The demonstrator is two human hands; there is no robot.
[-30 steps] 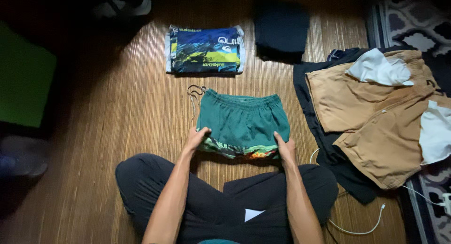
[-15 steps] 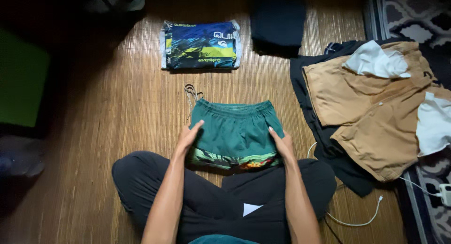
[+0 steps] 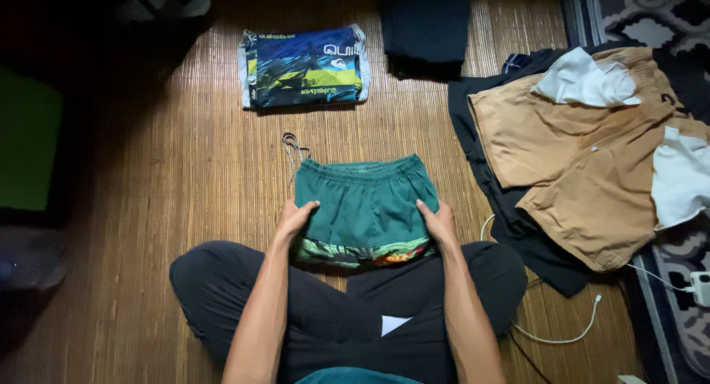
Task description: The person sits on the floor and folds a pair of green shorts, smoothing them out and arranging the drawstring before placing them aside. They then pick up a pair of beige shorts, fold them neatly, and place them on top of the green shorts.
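Green shorts lie folded on the woven floor mat, just in front of the person's crossed legs. Left hand and right hand pinch the shorts' two side edges. Beyond the shorts lie blue folded shorts; right of them, tan shorts.

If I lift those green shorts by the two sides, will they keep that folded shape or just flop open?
The green shorts would probably sag: thin wrinkled fabric lying flat on the woven mat. The left hand and right hand rest on the side edges, so the unsupported middle would likely droop. They look light, and the loose drawstring would likely dangle.
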